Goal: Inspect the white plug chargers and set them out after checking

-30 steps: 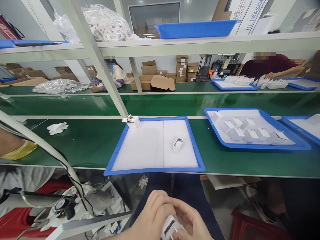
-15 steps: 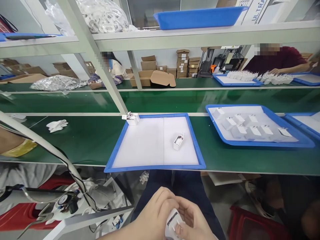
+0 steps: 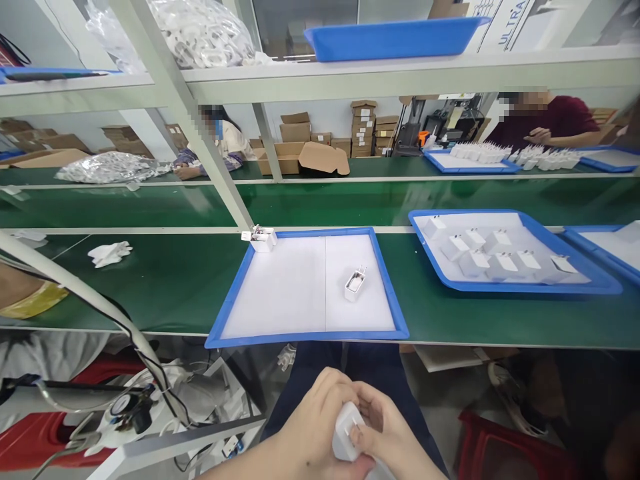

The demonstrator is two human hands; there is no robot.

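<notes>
Low over my lap, my left hand and my right hand are both closed around a white plug-in charger. Its pronged face is turned up, and my right thumb presses beside the metal pins. Fingers cover much of its body. Beyond them, a blue-rimmed tray with a white lining lies on the green bench. An open charger housing with pins rests on the tray's right part. More white housings sit at its far left corner.
A second blue tray at right bears several white chargers. A crumpled white glove lies on the bench to the left. A slanted metal post and a shelf rail cross in front. Two people sit across the bench.
The charger has turned in my hands: the dark slot beside its pins no longer shows, and the face now looks plain white. A co-worker at far right has raised a hand.
</notes>
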